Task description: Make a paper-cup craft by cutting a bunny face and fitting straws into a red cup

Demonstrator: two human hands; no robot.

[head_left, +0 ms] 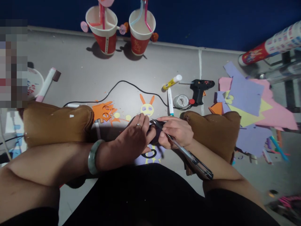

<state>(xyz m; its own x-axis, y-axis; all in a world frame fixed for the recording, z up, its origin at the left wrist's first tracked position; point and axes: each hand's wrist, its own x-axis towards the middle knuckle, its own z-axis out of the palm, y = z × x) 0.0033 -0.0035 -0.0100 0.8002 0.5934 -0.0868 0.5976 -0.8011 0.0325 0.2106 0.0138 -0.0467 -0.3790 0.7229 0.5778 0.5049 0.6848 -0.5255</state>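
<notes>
Two cups [105, 42], seemingly complete, carry straws [103, 18]. Left hand [133, 138]: fingers bent narrow at a dark piece [158, 131] between the hands; grip uncertain. Right hand [178, 131]: fingers closed on a pen [181, 146]; piece probably unfinished. Rabbit face [147, 110]: eared. Discs [117, 115]: apparently unused.

Cups [140, 44] behind rabbit cutout [147, 110]

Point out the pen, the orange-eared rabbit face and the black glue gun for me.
Pen [184, 151]: head view, on its barrel.
Rabbit face [147, 110]: head view, on the yellow disc between the eyes.
Glue gun [198, 91]: head view, on its black body.
</notes>
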